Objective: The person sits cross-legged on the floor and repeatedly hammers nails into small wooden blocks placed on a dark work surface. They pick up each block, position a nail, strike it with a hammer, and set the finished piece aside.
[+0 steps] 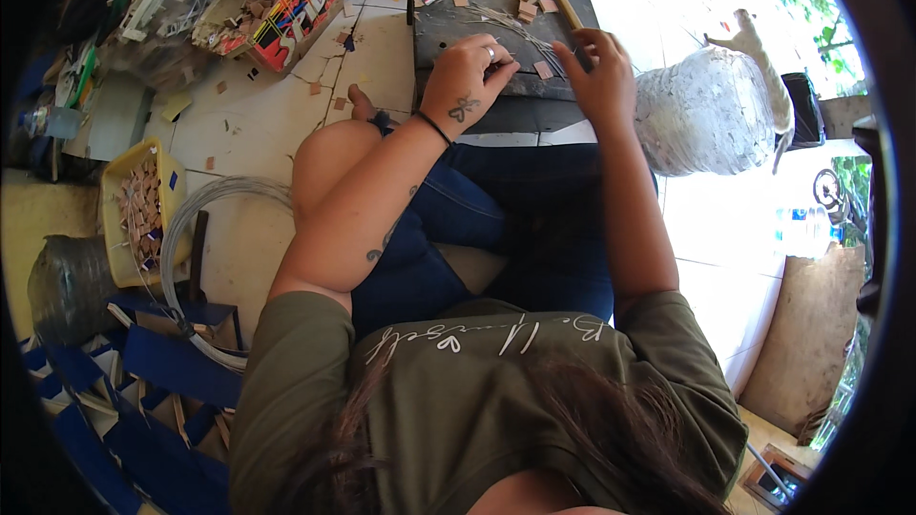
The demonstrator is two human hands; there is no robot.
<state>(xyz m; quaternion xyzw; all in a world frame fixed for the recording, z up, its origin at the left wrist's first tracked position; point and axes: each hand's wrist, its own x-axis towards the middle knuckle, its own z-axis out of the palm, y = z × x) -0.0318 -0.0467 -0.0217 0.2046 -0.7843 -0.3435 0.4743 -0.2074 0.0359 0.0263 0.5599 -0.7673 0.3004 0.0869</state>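
My left hand (469, 76) is closed in a pinch over the near part of a low black table (534, 113). Whatever sits between its fingertips is too small or hidden to make out. To its right, my right hand (606, 76) is curved, thumb and fingers apart. Its fingertips meet the end of the wooden handle of a hammer (567, 8); I see no closed grip on it. Thin metal wires (520, 30) lie between and beyond the hands. Several small brown square pieces (527, 10) are scattered farther back, and one lies near my right thumb.
At the left are a yellow basket (113, 219) of brown pieces, a wire coil (172, 257) and blue boxes (181, 362). A printed carton (286, 38) stands far left. On the right are a wrapped bundle (701, 110), a pale cat (771, 67) and a brown board (801, 343).
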